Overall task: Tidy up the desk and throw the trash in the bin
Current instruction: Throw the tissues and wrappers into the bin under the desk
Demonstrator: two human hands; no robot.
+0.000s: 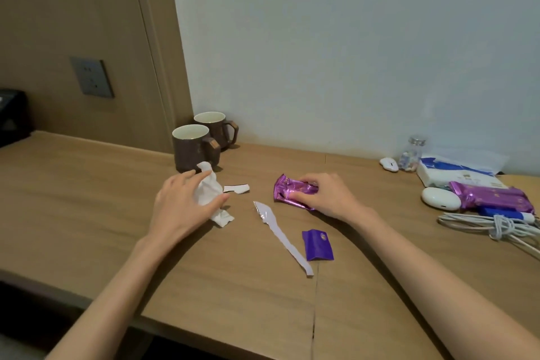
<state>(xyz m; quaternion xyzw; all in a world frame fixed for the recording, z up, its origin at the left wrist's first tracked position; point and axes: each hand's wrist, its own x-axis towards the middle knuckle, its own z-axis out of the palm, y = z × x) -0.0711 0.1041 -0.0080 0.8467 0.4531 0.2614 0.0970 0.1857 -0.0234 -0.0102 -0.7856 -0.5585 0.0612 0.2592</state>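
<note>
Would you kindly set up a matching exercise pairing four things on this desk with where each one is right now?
Things:
1. crumpled tissue
2. purple wrapper
3. mugs
4. white cable

Places:
A. near the right edge of the desk
B. gripped by the right hand
C. gripped by the left hand
D. at the back, by the wall

Pairs: 1-C, 2-B, 3-D, 4-A
</note>
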